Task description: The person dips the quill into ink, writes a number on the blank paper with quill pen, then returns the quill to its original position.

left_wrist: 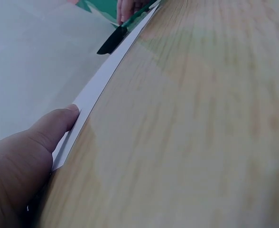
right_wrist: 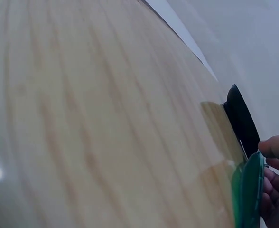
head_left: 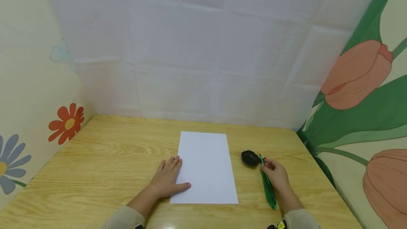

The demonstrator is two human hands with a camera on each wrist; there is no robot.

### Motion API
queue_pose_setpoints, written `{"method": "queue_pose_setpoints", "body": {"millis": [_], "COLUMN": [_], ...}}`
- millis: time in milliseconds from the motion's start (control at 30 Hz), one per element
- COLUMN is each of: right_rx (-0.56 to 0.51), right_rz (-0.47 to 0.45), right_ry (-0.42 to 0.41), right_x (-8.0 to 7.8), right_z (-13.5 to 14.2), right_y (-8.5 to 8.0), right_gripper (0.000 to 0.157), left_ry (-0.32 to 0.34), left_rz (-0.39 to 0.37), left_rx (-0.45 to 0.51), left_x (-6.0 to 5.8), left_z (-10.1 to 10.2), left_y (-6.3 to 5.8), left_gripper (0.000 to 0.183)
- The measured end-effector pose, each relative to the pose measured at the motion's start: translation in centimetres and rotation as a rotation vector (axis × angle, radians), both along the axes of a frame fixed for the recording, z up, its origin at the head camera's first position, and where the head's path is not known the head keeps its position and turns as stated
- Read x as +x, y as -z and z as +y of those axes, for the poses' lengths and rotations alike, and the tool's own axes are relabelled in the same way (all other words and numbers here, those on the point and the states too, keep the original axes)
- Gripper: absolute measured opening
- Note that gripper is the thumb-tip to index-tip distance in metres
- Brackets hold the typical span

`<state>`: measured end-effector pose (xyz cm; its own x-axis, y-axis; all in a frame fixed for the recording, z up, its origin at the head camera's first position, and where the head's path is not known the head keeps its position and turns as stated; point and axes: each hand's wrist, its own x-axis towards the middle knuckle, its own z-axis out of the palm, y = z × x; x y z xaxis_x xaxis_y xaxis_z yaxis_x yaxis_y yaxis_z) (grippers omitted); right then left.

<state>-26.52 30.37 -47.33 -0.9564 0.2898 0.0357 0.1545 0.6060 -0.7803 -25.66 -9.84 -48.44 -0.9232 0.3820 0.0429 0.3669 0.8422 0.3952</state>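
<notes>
- One paper (head_left: 206, 169) lies mostly right of the left hand (head_left: 168, 181); that hand rests flat, fingers extended, thumb on the paper;
- the right hand (head_left: 278, 176) pinches the tool (head_left: 269, 193) about midway; black end beyond its fingertips to the left, green end beside its wrist;
- step in hand, I judge: steadying the paper while readying the tool;
- next move likely calls for a firm pinch, carrying the tool leftward to the paper.

The paper (head_left: 205, 169) is white, the object (head_left: 266, 182) black and green, the table (head_left: 111, 151) yellow
</notes>
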Motion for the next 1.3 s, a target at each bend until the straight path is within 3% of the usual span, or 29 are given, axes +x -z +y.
{"method": "queue_pose_setpoints", "body": {"millis": [667,1300], "right_rx": [0.027,-0.052], "right_rz": [-0.034,0.046], "right_ry": [0.007,0.021], "right_x": [-0.1,-0.3], "right_z": [-0.2,-0.6], "right_y": [0.1,-0.7], "right_gripper": [0.039,0.037], "left_ry": [-0.005,-0.014], "left_rz": [-0.020,-0.014], "left_rx": [0.025,0.016], "left_x": [0.2,0.2], "left_z": [0.1,0.1], "left_y": [0.0,-0.2], "left_gripper": [0.103,0.102]}}
